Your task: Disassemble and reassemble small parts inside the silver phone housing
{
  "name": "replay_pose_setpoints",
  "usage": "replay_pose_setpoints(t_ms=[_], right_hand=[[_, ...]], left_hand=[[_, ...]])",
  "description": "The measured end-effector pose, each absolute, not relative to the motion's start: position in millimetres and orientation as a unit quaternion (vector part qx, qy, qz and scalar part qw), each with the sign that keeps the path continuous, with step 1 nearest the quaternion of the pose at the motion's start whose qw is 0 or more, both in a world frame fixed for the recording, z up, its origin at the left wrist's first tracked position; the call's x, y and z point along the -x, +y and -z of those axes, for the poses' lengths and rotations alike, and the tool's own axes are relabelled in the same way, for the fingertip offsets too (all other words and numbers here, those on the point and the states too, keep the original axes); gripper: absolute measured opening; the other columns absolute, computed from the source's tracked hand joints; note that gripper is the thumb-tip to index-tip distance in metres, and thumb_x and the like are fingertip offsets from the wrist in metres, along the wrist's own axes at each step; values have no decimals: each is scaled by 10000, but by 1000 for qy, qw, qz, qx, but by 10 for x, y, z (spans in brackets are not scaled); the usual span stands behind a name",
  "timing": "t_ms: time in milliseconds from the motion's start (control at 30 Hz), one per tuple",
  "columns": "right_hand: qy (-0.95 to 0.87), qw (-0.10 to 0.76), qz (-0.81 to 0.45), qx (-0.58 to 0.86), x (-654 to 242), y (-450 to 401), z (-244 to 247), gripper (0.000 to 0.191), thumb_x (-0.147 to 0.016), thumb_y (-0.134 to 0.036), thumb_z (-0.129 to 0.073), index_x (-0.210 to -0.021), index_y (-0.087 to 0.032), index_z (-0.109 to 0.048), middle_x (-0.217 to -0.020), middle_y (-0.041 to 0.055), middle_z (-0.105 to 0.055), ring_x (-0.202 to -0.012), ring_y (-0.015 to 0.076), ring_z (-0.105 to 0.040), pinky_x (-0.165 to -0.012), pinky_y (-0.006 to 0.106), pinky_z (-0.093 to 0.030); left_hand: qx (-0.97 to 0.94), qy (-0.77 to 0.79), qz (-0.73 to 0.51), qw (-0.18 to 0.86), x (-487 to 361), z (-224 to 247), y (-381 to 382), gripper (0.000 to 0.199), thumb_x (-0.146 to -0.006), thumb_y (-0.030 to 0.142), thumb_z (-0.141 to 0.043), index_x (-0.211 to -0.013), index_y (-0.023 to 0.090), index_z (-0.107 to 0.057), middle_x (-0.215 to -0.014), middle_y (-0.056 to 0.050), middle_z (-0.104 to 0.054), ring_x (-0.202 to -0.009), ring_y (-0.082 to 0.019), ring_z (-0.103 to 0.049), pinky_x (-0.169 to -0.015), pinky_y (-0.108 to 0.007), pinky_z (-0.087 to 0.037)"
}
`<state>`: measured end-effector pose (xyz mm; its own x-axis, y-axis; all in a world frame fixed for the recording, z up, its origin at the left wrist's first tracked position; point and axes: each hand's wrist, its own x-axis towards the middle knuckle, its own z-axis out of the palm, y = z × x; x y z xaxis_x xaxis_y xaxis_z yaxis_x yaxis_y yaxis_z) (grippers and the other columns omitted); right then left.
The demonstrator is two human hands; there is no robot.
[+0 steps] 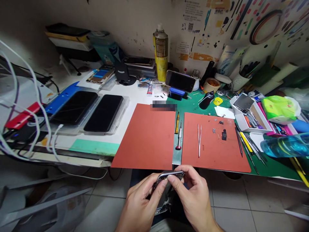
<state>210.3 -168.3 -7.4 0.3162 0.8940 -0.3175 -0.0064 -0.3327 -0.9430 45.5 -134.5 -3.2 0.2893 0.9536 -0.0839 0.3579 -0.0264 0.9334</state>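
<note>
Between both hands, just off the table's front edge and above the lap, is a disassembled smartphone [166, 190] with its metal frame edge uppermost. My left hand [146, 196] grips its left side, thumb pressed near the top edge. My right hand [193, 190] closes on the upper right corner, its thumb also on the top edge. The fingers and palms cover much of the phone's body. On the right red-brown mat [190, 145] lie metal tweezers [199, 140] and several small phone parts [224, 134]. Two screwdrivers [178, 135] rest between the mats.
Another red-brown mat [147, 138] lies left of the screwdrivers. Two black-screened phones [103, 112] sit on plastic trays further left, near white cables [36, 96]. A spray can [161, 53] and a propped phone [180, 81] stand behind. Tools, boxes and a blue bottle [285, 145] crowd the right.
</note>
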Motion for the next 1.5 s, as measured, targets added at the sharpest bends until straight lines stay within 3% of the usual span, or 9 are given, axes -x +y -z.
replay_pose_setpoints(t_ms=[233, 833, 1133, 1500], right_hand=[[-325, 460, -489, 666, -2109, -1663, 58, 384, -851, -571, -827, -952, -205, -769, -645, -43, -550, -601, 129, -470, -577, 249, -394], [-340, 466, -473, 666, -2097, -1693, 28, 337, -859, -522, -842, -965, -208, -783, -647, -45, -557, -591, 121, -475, -571, 236, -419], [-340, 467, -467, 670, -2080, -1693, 55, 328, -878, -513, -827, -992, -207, -794, -642, -48, -539, -578, 116, -445, -552, 231, -408], [-312, 470, -510, 649, -2092, -1688, 1, 310, -873, -481, -834, -1002, -202, -789, -801, 14, -721, -670, 135, -568, -633, 241, -475]], left_hand=[[-634, 505, -306, 499, -416, 63, -1374, 285, -1043, 437, -640, -1176, 277, -834, -1087, -49, -847, -882, -179, -813, -793, -190, -635], [-589, 518, -296, 546, -424, 51, -1397, 299, -1022, 449, -662, -1161, 247, -835, -1067, -64, -841, -841, -190, -810, -781, -208, -643], [-587, 544, -305, 516, -470, 47, -1396, 290, -981, 448, -679, -1017, 217, -852, -844, -27, -821, -705, -167, -777, -635, -161, -596], [-569, 537, -335, 526, -584, -73, -1300, 261, -913, 415, -687, -882, 201, -835, -788, -30, -812, -688, -179, -785, -647, -168, -611]])
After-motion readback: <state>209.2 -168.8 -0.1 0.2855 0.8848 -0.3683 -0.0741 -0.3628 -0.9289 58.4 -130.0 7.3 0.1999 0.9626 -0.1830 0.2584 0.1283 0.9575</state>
